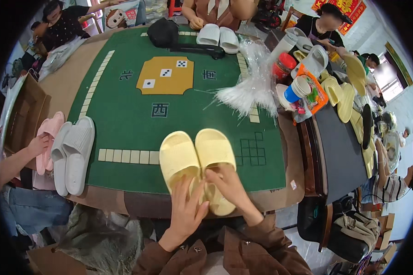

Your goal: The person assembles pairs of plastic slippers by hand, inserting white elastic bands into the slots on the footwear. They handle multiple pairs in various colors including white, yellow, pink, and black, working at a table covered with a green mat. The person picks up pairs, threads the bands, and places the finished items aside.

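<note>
A pair of yellow slippers (214, 149) lies side by side at the near edge of the green mat (119, 98), right of the middle, toes pointing to the far side. The left hand (183, 213) is over the heel part of the left slipper, its fingers loosely spread and the thumb apart from them, toward the right slipper. The right hand (229, 188) reaches into the foot opening of the right slipper; its fingertips are blurred and partly hidden, so whether they pinch anything cannot be told.

At the left edge, a pair of grey slippers (80, 146) lies just beside pink slippers (50, 133), on which another person's hand (38, 145) rests. At the far edge, white slippers (209, 35) stand near a black bag (163, 33). On the right, a bundle of clear plastic (252, 87) spreads across the mat's far corner. Beyond it to the right are a red-lidded jar (284, 65), a blue and white cup (298, 89) and an orange tray (324, 98). Further right, more yellow slippers (346, 103) are laid out.
</note>
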Action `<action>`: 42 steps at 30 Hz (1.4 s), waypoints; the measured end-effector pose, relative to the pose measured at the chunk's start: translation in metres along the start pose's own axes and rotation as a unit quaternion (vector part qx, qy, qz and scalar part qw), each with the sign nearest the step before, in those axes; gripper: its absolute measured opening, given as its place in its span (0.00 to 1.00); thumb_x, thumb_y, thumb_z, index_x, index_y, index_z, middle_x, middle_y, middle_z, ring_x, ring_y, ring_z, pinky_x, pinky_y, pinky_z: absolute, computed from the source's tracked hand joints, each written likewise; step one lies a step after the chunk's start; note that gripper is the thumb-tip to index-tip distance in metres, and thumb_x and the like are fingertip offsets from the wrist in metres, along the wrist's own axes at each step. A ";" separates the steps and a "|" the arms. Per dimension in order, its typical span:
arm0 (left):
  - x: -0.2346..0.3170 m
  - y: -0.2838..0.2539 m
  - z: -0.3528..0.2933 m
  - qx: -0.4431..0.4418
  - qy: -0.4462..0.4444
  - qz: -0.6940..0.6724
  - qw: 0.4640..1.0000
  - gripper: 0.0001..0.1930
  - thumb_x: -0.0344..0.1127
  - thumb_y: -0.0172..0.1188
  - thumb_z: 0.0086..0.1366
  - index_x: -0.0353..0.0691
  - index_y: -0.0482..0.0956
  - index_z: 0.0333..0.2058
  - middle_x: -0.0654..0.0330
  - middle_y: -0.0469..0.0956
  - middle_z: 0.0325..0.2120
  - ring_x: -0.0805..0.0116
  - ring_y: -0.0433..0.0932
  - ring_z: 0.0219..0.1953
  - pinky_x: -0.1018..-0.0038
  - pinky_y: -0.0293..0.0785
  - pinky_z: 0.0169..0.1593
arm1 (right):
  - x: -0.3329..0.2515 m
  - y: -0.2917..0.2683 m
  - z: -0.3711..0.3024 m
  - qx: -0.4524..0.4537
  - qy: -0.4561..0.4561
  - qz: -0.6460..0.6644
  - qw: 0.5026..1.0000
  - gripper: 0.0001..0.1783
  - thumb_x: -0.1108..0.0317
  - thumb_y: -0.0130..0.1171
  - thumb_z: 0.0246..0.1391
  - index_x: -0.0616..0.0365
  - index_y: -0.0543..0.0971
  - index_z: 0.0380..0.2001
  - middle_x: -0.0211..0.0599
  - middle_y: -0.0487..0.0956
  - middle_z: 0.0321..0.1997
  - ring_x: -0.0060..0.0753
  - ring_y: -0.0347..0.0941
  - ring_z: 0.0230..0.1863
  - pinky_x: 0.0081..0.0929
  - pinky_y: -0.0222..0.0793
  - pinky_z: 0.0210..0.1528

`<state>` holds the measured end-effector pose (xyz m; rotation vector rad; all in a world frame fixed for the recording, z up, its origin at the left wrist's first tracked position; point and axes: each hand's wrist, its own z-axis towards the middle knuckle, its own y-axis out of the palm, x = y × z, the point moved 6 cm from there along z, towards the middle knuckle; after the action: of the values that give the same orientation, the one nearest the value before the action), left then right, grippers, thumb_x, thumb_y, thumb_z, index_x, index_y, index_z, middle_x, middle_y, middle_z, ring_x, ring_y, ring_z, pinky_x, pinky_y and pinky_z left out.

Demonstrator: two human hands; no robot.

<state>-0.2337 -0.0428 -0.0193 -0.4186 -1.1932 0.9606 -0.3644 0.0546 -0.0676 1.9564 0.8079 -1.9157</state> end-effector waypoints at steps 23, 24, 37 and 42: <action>-0.012 0.020 0.022 -0.084 -0.005 0.124 0.989 0.30 0.43 0.66 0.57 0.47 0.71 0.59 0.40 0.62 0.53 0.41 0.65 0.54 0.48 0.60 0.59 | -0.032 -0.113 -0.094 -0.017 0.078 -0.021 0.997 0.17 0.74 0.50 0.63 0.65 0.76 0.54 0.41 0.76 0.52 0.28 0.77 0.50 0.22 0.71 0.51; -0.013 0.020 0.022 -0.081 -0.002 0.122 0.989 0.30 0.43 0.66 0.58 0.47 0.71 0.59 0.40 0.62 0.53 0.41 0.65 0.54 0.48 0.60 0.59 | -0.032 -0.112 -0.095 -0.018 0.080 -0.016 0.997 0.17 0.74 0.50 0.63 0.65 0.76 0.54 0.41 0.76 0.52 0.28 0.77 0.51 0.22 0.71 0.51; -0.011 0.016 0.023 -0.073 0.000 0.114 0.991 0.29 0.42 0.66 0.58 0.46 0.71 0.58 0.40 0.63 0.52 0.41 0.65 0.53 0.48 0.61 0.58 | -0.036 -0.110 -0.106 -0.040 0.083 -0.044 0.995 0.17 0.74 0.51 0.64 0.64 0.76 0.54 0.40 0.77 0.51 0.28 0.76 0.51 0.22 0.72 0.52; -0.010 0.016 0.024 -0.068 -0.012 0.090 0.993 0.28 0.41 0.66 0.58 0.44 0.72 0.57 0.41 0.63 0.52 0.41 0.66 0.53 0.49 0.61 0.57 | -0.040 -0.122 -0.117 -0.078 0.106 -0.013 0.991 0.16 0.72 0.51 0.65 0.64 0.77 0.53 0.40 0.79 0.48 0.29 0.77 0.51 0.24 0.73 0.53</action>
<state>-0.2631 -0.0467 -0.0281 -0.6344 -1.2624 1.0445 -0.3360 0.2107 0.0022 2.0834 1.0114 -1.6226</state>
